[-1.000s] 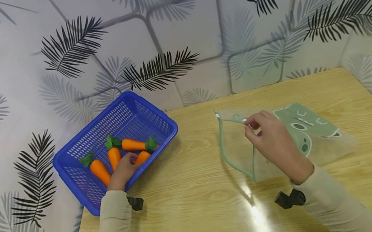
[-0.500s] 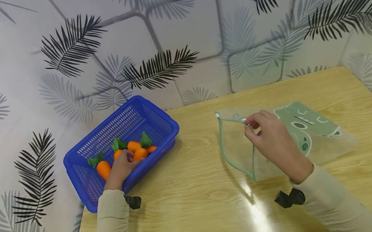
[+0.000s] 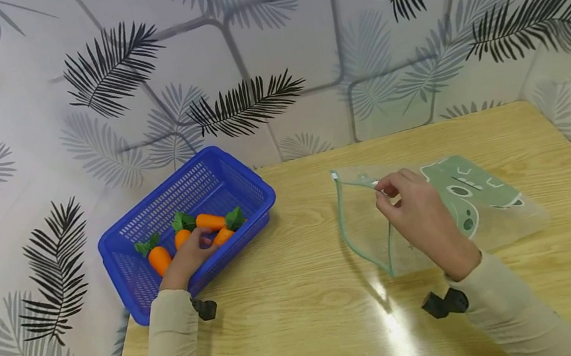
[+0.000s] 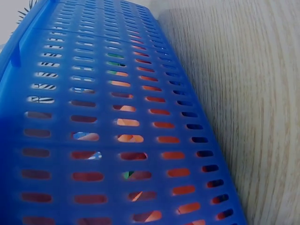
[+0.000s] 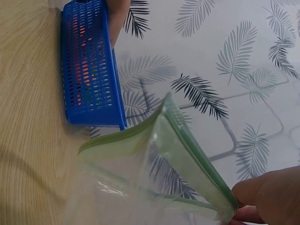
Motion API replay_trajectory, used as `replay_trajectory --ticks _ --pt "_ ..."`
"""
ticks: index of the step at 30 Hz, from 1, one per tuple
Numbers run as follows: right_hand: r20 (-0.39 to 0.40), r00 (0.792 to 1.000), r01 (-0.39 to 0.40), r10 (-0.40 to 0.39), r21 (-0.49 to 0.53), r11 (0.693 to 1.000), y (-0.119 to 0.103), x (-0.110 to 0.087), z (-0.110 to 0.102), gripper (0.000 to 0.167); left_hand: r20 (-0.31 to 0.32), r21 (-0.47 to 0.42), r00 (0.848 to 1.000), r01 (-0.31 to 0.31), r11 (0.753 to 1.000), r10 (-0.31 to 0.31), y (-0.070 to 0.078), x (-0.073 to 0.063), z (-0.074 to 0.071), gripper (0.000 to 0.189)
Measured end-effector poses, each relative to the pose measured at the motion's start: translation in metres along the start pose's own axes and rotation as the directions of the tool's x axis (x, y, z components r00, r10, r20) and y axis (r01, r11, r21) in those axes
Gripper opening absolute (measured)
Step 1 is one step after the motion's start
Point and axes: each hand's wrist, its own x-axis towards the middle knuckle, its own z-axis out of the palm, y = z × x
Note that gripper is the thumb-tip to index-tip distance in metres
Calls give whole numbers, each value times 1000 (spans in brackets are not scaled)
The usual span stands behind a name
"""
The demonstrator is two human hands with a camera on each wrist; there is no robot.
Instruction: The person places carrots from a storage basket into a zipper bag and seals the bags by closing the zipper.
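Note:
My left hand reaches over the near rim of a blue plastic basket. Its fingers are bent beside an orange carrot with a green top; I cannot tell whether they grip it. In the left wrist view the basket's slotted wall hides most of the hand. More carrots lie inside, including one on the left and one at the back. My right hand pinches the green-edged mouth of a clear zip bag, which gapes toward the basket. A green cartoon face decorates the bag.
Both stand on a light wooden table. A wall covering printed with dark and grey leaves rises directly behind the table and along its left side. Each wrist carries a small black camera, such as the right one.
The basket has shifted slightly right and its near left end has swung inward. The carrot by my left fingers tipped up, then settled lower with its leaves to the right. My right hand stays put.

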Motion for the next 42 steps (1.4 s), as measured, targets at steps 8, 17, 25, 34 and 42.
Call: replay_trajectory --ticks 8,17,25,34,42 --pt "17 1000 -10 10 7 1000 0 0 -1 9 79 -30 997 -11 999 13 0 2 -1 39" --pt "16 1000 -10 10 3 1000 2 -2 -2 9 74 -12 996 -48 999 49 -1 3 -2 40" --pt "17 1000 -12 12 -4 1000 3 -1 -5 10 -78 -4 993 -91 996 91 -5 5 -1 48" --pt "14 1000 -7 7 -2 1000 1 -2 -5 10 -347 -113 920 -232 966 181 3 1 -7 60" --pt "11 1000 0 0 4 1000 -1 -2 -4 9 -495 -209 844 -348 914 208 25 -14 -15 57"
